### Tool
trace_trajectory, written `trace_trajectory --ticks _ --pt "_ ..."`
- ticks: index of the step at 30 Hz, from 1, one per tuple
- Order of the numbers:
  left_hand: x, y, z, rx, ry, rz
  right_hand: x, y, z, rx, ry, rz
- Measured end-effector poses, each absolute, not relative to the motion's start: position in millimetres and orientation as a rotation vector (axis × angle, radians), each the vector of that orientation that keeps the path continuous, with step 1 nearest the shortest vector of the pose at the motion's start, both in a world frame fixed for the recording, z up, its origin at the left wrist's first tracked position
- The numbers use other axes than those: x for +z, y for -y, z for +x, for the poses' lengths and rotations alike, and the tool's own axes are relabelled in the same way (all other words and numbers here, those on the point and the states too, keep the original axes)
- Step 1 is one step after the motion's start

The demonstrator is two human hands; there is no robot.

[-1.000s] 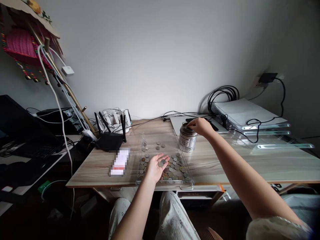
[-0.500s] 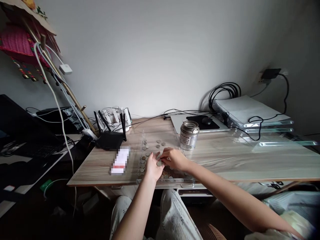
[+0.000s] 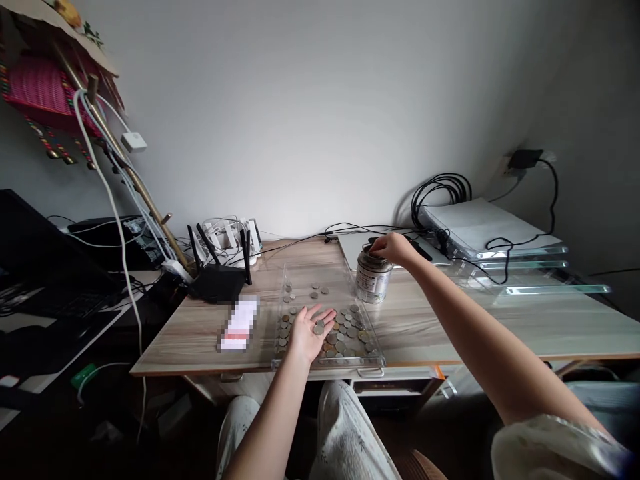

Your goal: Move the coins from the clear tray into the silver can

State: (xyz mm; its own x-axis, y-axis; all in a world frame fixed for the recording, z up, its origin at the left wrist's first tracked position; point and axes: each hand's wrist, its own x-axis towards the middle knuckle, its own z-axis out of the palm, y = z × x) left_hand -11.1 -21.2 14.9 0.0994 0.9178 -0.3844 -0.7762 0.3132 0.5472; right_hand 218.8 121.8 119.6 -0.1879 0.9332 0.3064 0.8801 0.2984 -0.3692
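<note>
Now the right hand is over the mouth of the metal can at the tray's far right corner, fingertips pinched together, probably dropping a coin in; the coin itself is too small to see. The left hand lies palm up and spread over the clear tray on the bench, holding a few coins. Next comes another pick from that palm. Half a second ago, both hands met there.
</note>
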Motion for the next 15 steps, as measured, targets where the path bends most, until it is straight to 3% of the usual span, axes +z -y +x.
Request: trace_trajectory --ticks 8,12,15 --pt "15 21 -11 1.273 -0.751 0.229 111 -118 215 0.021 2.038 -1.672" --pt "14 21 -11 1.283 -0.746 0.213 113 -91 199 -0.168 1.907 -1.383" --pt "13 20 -12 1.275 -0.702 0.205 102 -54 169 -0.052 2.17 -1.083"
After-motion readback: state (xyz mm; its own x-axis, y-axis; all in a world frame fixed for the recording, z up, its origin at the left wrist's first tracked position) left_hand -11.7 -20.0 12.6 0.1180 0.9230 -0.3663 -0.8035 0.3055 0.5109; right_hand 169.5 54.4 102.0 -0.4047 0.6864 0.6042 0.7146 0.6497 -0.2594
